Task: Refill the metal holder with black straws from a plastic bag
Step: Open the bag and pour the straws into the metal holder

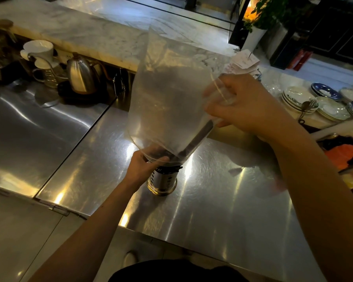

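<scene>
The left hand [144, 166] is gripping the mouth of the upturned plastic bag [167, 94] with curled fingers, holding it directly over the rim of the metal holder [162, 181], which is standing upright on the steel counter [222, 190]. The right hand [247, 104] is pinching the bag's upper side, fingers pressed into the film. Black straws [199, 138] are lying slanted inside the bag's lower part, ends pointing toward the holder.

To do this step well, judging from the layout: the left hand should be keeping the bag mouth centred and snug on the rim while the right hand is lifting the closed end higher, so that the straws slide down endwise and none escape sideways.

The cloudy film is obscuring the number of straws. The bag and the left hand are covering the holder's opening, so its fill level cannot be determined. The right fingertips are partly behind the plastic.
</scene>
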A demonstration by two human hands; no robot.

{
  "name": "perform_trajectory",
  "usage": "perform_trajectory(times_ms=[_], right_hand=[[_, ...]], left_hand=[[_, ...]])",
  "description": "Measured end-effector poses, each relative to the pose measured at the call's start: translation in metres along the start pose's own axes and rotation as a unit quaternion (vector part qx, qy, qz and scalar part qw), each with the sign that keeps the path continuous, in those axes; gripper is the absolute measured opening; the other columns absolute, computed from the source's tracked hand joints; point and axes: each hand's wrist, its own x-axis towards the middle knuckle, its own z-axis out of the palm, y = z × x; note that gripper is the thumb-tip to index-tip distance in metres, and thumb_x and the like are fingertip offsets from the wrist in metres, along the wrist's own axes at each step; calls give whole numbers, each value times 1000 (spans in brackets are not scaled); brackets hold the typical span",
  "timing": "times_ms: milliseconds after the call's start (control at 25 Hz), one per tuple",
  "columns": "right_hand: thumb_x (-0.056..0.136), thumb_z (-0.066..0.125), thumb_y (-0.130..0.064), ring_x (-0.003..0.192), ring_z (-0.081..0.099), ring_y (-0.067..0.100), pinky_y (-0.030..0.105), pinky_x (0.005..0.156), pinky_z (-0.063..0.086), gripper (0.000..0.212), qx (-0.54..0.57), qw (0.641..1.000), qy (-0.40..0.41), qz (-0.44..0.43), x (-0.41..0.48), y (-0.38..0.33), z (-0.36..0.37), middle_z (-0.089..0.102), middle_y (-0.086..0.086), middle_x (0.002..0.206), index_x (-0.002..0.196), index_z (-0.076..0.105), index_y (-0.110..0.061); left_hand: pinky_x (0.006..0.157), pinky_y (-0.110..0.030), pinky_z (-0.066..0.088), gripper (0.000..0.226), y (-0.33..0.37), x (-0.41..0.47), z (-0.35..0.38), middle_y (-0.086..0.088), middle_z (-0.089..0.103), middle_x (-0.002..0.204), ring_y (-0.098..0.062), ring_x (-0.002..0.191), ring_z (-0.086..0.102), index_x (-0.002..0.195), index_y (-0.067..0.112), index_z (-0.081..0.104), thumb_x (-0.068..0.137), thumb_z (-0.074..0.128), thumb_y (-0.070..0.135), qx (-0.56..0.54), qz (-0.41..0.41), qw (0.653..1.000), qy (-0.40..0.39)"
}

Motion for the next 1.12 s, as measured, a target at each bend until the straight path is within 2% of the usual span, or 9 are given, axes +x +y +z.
perform_trajectory(times_ms=[80,240,360,440,600,760,960,1120], right_hand=[[84,71,-19,81,72,23,45,64,62,21,14,1000,-7,0,0,-2,-1,69,9,98,103,67,-12],[83,71,-20,82,71,25,47,67,62,20,17,1000,6,6,1,-2,-4,70,10,97,102,68,-13],[85,71,-16,80,72,17,34,62,63,20,56,998,13,17,0,-1,-7,70,4,97,105,69,-14],[85,71,-15,83,71,12,26,60,61,20,83,996,16,25,-1,-1,-9,70,-1,95,105,68,-13],[84,73,-19,85,72,10,35,72,62,18,76,996,33,20,1,-3,-11,72,-9,92,101,71,-20],[86,72,-10,80,73,9,25,61,60,18,133,990,28,31,0,-4,-9,71,-3,90,103,70,-10],[85,71,-8,78,74,14,24,60,58,17,185,981,31,58,-2,-1,-2,73,3,90,101,69,-9],[85,71,-8,79,74,12,23,60,58,17,192,979,25,57,-2,-5,-1,72,0,91,101,68,-11]], left_hand=[[92,-35,56,47,-2,2,1,2,74,109,-11,102,69,117,19,70,74,80,35,5,1,1000,5],[91,-42,57,38,-6,5,4,0,75,105,-15,100,70,111,16,72,77,80,31,19,16,1000,-1],[87,-42,58,31,-9,4,5,-1,76,100,-16,95,70,106,15,74,77,79,26,19,12,1000,13],[89,-41,57,30,-11,5,6,-2,75,104,-17,97,69,108,15,73,80,76,24,17,-1,1000,22],[94,-40,55,24,-5,8,9,-1,73,110,-16,104,67,109,17,74,90,65,29,5,-1,1000,20],[95,-38,55,30,-1,10,12,-6,72,113,-20,108,66,114,10,69,92,62,28,-32,-32,999,13],[86,-34,53,22,2,14,6,-12,72,100,-25,98,69,96,8,71,86,71,28,-91,-2,996,-11],[86,-29,52,22,10,17,4,-17,71,104,-25,98,69,96,7,74,82,71,25,-118,-5,990,-71]])
